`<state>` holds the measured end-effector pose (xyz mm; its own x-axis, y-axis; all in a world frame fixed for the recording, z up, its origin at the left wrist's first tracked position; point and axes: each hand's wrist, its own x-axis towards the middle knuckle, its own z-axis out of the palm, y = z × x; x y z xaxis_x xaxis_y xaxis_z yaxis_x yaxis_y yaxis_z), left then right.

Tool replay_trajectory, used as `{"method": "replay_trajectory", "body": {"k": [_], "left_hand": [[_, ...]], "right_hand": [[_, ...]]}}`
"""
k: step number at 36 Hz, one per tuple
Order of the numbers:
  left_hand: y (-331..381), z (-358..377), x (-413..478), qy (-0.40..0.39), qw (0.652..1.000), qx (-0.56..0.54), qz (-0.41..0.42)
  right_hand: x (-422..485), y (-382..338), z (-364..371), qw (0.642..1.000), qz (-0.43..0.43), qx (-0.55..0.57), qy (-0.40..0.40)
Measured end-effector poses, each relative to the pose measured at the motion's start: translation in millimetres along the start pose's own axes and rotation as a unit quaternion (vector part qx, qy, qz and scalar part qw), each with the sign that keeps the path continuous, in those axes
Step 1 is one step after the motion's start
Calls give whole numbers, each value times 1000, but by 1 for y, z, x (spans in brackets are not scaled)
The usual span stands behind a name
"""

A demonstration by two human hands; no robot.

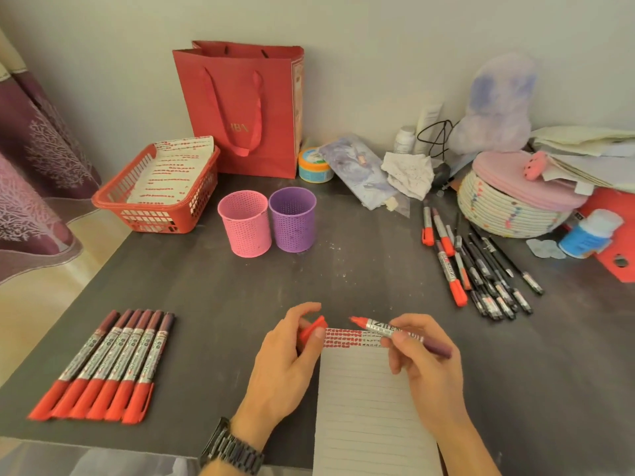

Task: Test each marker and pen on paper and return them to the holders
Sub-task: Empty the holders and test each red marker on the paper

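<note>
Item: uncapped red marker (378,327), pinched in my right hand (426,362) above the lined paper (364,407); barrel reads "ZHEN", rest hidden by fingers. My left hand (285,365) grips its red cap (311,333), half covered.

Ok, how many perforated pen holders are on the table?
2. The pink perforated plastic holder stands upright; the purple perforated plastic holder stands beside it, both before the red paper bag. No others visible.
</note>
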<state>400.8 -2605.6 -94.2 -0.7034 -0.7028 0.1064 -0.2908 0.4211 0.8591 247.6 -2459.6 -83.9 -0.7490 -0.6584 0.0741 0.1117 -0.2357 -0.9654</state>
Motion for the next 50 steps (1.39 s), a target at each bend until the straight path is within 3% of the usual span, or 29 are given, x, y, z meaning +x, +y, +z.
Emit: {"method": "replay_trajectory", "body": {"k": [11,20,31,35,43,47,50], "left_hand": [[7,-5,0,5,998,-62,17],[3,-5,0,-4,998,-43,38],[5,-13,0,-5,994,-55,93],[12,-17,-3,-11,994,-46,97],[43,-31,-33,-27,987,-66,142],[50,-37,-58,-106,967,-212,96],[60,-35,-66,-67,913,-401,34]], "right_hand": [[-2,-1,0,998,-1,-50,-31],[-5,-7,4,995,-3,-85,-54],[-6,-16,14,969,30,-226,-93],[-13,-24,15,954,1,-285,-97],[-60,-42,17,967,-31,-242,-68],[-101,-41,18,983,16,-183,-24],[-129,-36,24,985,69,-158,-18]]}}
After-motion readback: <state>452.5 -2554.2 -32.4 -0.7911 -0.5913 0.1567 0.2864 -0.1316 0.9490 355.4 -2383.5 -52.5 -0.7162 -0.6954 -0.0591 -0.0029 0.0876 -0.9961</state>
